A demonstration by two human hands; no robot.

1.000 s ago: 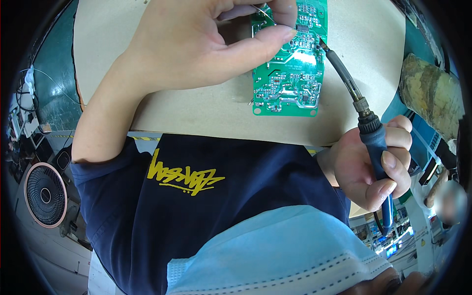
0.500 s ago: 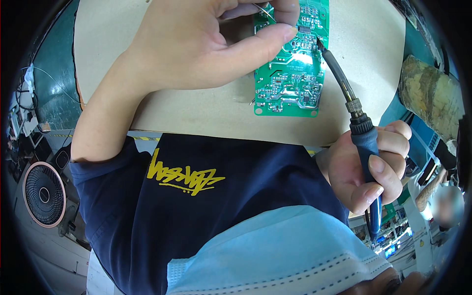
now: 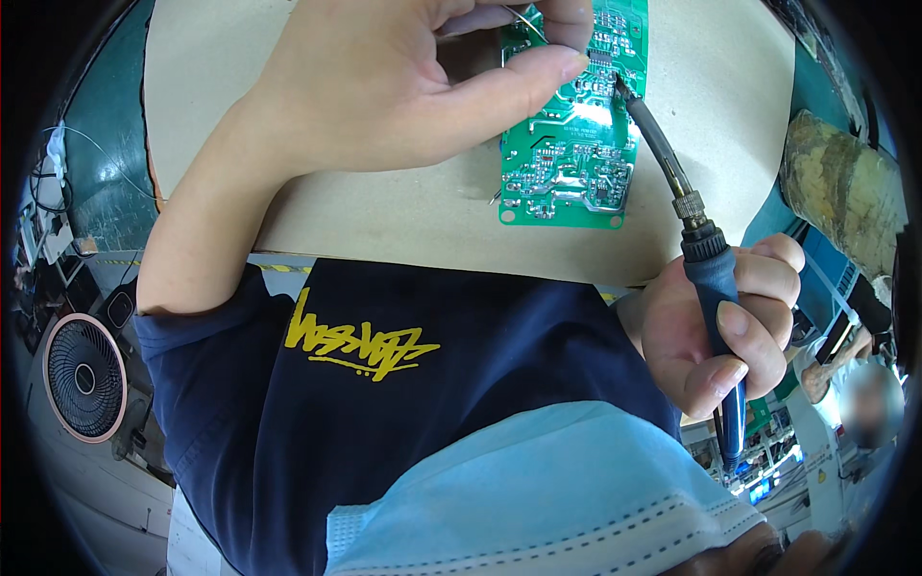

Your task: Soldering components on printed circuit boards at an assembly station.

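Note:
A green circuit board (image 3: 567, 144) lies on the tan work surface, its side with small chips and solder joints facing up. Over its upper left part, my left hand (image 3: 403, 96) is closed in a pinch on a thin silvery wire, apparently solder wire (image 3: 523, 21); the fingers hide part of the board. My right hand (image 3: 759, 331) wraps round the blue handle of a soldering iron (image 3: 709, 274). The iron slants up and left, and its dark tip meets the board near its right edge, just below a black chip (image 3: 600, 58).
The tan board-like sheet (image 3: 384, 211) covers the table in front of me. On the left stands a round fan (image 3: 84, 379). A large brownish, wrapped-looking roll (image 3: 836, 178) sits at the right. Farther right, another person (image 3: 845, 384) is near shelves.
The circuit board has shifted slightly to the right. The iron's tip sits a little farther left on it. Both hands keep their holds.

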